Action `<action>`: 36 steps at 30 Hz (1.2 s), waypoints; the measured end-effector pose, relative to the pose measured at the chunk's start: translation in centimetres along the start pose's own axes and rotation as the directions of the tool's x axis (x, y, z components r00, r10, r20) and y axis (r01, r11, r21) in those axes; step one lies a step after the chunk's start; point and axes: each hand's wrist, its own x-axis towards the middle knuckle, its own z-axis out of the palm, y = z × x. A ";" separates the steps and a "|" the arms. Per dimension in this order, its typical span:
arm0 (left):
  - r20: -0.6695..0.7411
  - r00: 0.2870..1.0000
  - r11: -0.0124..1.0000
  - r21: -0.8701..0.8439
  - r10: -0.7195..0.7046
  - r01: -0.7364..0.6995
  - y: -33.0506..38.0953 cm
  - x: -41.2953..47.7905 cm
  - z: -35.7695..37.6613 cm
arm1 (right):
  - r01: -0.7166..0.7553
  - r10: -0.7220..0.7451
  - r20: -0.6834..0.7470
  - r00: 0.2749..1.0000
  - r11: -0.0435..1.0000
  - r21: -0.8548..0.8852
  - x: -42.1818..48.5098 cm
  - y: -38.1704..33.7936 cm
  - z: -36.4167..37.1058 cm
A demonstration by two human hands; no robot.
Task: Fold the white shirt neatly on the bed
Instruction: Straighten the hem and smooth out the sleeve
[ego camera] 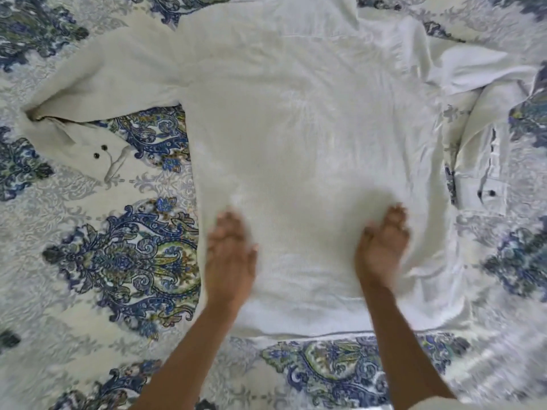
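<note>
At the middle of the bed: one white long-sleeved woven shirt (296,128), spread flat with its plain side up, hem (310,329) at the near edge, body creased.

Left sleeve (112,75): stretched out to the left, bent back at the end, so that its cuff (97,146) with two dark buttons (100,152) lies nearer than the rest of the sleeve.

Right sleeve (473,63): rumpled at the right, cuff (485,173) showing one dark button (492,192).

Left hand (229,255): flat on the near left edge of the shirt body, fingers extended, grasping nothing; blurred.

Right hand (381,247): flat on the near right part of the body, fingers extended, grasping nothing; blurred.

Beneath: white quilted bed cover (118,261) with blue and green paisley medallions, visible on all sides of the shirt.
</note>
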 end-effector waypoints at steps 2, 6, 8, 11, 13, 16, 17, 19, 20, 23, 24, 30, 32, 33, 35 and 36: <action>0.038 0.982 0.983 -0.038 0.184 -0.182 3.6 -1.1 0.9 | 0.314 -0.315 0.166 0.934 0.949 0.030 -4.2 -2.3 1.5; 0.124 0.988 0.992 0.070 0.097 -0.106 0.7 -3.7 1.9 | 0.384 -0.340 0.244 0.908 0.909 -0.162 -5.6 3.4 0.5; 0.099 0.994 0.998 0.055 -0.033 0.028 -2.1 -5.9 1.1 | 0.172 -0.141 0.139 0.980 0.954 -0.246 -4.7 7.5 -2.0; 0.083 0.993 0.996 0.020 -0.087 0.085 -0.3 -6.4 0.3 | 0.020 -0.003 0.097 0.995 0.985 -0.174 -4.0 7.5 -2.9; 0.090 0.995 0.999 -0.001 0.039 -0.039 3.0 -5.2 1.2 | 0.200 -0.183 0.139 0.973 0.972 -0.125 -4.6 4.8 -1.7; 0.151 0.981 0.992 0.029 0.120 -0.126 3.1 -4.0 1.5 | 0.297 -0.257 0.242 0.936 0.944 -0.146 -4.6 5.4 -1.6; 0.158 0.983 0.993 0.059 0.093 -0.104 2.0 -4.3 1.6 | 0.228 -0.187 0.222 0.957 0.957 -0.179 -4.2 6.8 -2.3; 0.151 0.988 0.996 0.081 0.016 -0.029 -0.2 -5.1 1.3 | 0.107 -0.066 0.199 0.978 0.974 -0.201 -3.6 9.9 -4.2; 0.143 0.989 0.998 0.060 -0.030 0.021 -0.5 -5.4 0.8 | 0.079 -0.041 0.198 0.979 0.979 -0.190 -3.3 10.8 -5.2; 0.129 0.992 0.999 -0.039 -0.015 0.020 3.0 -4.5 -0.1 | 0.127 -0.084 0.239 0.967 0.977 -0.173 -3.0 8.7 -5.9; 0.121 0.988 0.994 -0.072 0.094 -0.085 5.3 -3.6 -0.3 | 0.208 -0.163 0.255 0.953 0.965 -0.162 -3.0 7.8 -5.4; 0.193 0.868 0.889 -0.092 0.458 -0.449 15.1 2.1 1.9 | 0.243 -0.209 0.296 0.932 0.967 -0.082 2.3 10.9 -5.9; 0.193 0.872 0.890 -0.028 0.451 -0.454 14.1 1.9 2.7 | 0.219 -0.211 0.265 0.941 0.976 -0.004 3.4 12.2 -7.1; 0.171 0.878 0.891 -0.008 0.448 -0.454 14.0 1.7 2.7 | 0.180 -0.195 0.257 0.947 0.980 0.082 3.7 12.1 -7.7; 0.154 0.905 0.916 0.004 0.397 -0.402 15.4 1.8 1.5 | 0.008 -0.072 0.240 0.968 0.966 0.257 4.7 11.3 -9.4; 0.145 0.926 0.936 0.004 0.348 -0.352 16.9 2.4 0.7 | -0.080 0.011 0.216 0.976 0.946 0.313 5.9 10.9 -10.3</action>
